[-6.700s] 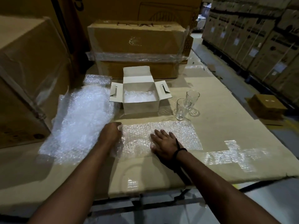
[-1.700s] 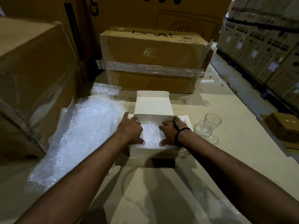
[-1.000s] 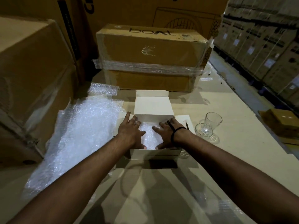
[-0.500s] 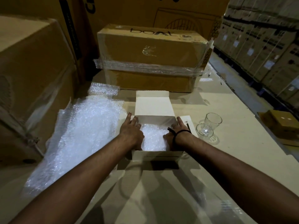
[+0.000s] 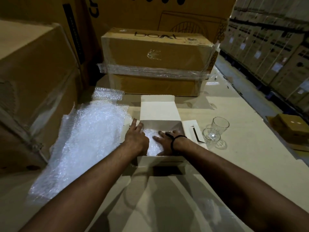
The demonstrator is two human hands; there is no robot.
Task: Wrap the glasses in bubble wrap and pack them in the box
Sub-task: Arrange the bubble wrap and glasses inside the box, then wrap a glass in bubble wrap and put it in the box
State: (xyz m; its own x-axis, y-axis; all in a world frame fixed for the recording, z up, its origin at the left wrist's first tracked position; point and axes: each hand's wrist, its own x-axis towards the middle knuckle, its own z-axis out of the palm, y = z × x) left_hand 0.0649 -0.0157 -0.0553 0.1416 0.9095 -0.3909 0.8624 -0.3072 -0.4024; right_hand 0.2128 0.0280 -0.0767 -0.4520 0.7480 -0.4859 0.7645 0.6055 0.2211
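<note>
A dim warehouse surrounds a pale, cardboard-covered tabletop [image 5: 247,168]. Along its left edge stands a large brown carton [image 5: 33,77] with clear film across its face. At the far edge a brown carton printed "boAt" [image 5: 155,52] sits on a second carton [image 5: 157,87], and a band of wrinkled clear tape [image 5: 150,72] runs around the seam between them. Behind these rises a taller carton [image 5: 133,12] with dark printing. Beyond the right edge lies a grey floor aisle [image 5: 265,104], and a small brown carton [image 5: 291,129] rests low down there. Across the aisle, rows of stacked cartons with small white labels [image 5: 275,54] recede into shadow. The light is low and yellowish.
</note>
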